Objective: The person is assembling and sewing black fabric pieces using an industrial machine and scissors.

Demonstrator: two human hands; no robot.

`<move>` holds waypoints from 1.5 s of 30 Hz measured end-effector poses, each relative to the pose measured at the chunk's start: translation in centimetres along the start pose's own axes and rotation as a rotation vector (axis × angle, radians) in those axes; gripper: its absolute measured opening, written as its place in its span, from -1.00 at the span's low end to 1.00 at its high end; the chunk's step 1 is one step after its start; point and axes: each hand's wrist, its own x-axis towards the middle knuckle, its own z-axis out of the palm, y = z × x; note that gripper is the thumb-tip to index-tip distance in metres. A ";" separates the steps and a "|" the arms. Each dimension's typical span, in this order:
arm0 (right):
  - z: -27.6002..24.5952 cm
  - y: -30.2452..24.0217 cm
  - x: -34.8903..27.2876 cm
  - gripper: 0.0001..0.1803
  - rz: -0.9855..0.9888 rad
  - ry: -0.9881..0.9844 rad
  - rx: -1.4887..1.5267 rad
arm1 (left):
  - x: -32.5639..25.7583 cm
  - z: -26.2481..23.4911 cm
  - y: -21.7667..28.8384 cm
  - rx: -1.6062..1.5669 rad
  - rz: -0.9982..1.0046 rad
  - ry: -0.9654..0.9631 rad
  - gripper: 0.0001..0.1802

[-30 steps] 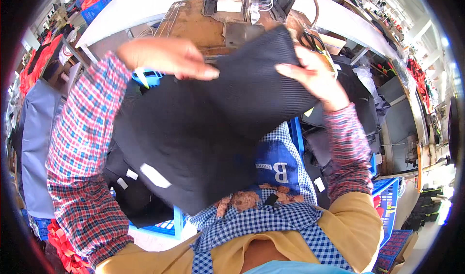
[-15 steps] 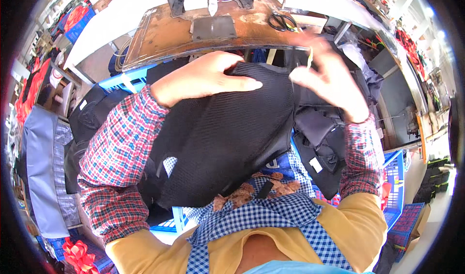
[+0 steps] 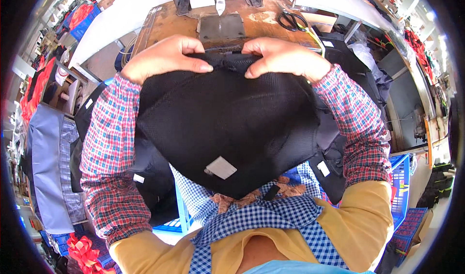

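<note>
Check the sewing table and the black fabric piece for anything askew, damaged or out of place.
Nothing stands out. Both hands, left hand and right hand, pinch the top edge of the black mesh fabric piece at the front of the wooden sewing table. The scissors lie flat on it. No tear shows.

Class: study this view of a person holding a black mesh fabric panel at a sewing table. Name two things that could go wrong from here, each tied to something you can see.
1. Both hands, left hand and right hand, pinch the top edge of the black mesh panel close to the metal plate under the needle; fingers could stray too near.
2. The scissors lie on the wooden table near the right hand; dragged fabric might snag or sweep them off.
</note>
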 end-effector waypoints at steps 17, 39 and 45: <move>-7.7 4.0 8.0 -0.51 0.165 0.179 0.419 | 9.2 -7.2 -5.7 0.156 -0.165 0.094 -0.51; -9.5 5.6 9.5 -0.72 0.022 0.253 0.570 | 8.6 -7.4 -4.4 0.118 -0.159 0.245 -0.41; -9.6 5.7 9.6 -0.86 0.029 0.230 0.586 | 9.3 -7.9 -6.2 0.078 -0.052 0.224 -0.51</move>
